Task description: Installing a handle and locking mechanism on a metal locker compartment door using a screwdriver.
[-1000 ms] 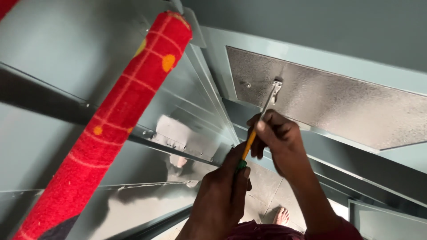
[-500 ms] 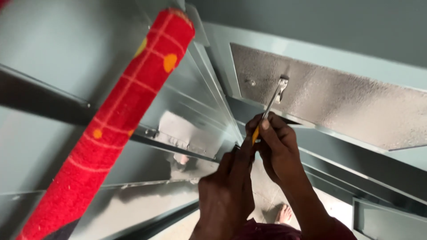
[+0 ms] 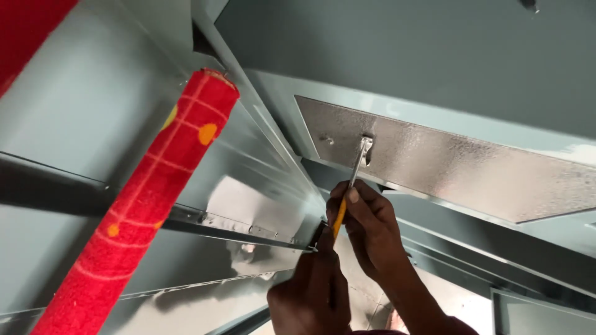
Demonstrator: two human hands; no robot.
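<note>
Screwdriver [image 3: 349, 192]: yellow handle, thin steel shaft, tilted up and to the right. Tip sits on a small metal bracket [image 3: 366, 149] near the left end of the textured silver panel [image 3: 459, 170], close to its lower edge.

I read this as a metal-fabrication workshop or furniture assembly spot rather than a home room. All around me are pale grey-green painted sheet-metal panels [image 3: 93, 105] with folded edges and bare shiny inner faces, a textured silvery embossed metal plate [image 3: 472, 167] fixed to one panel, and a thin steel rail with small screw holes [image 3: 230, 223] crossing between the panels.
</note>
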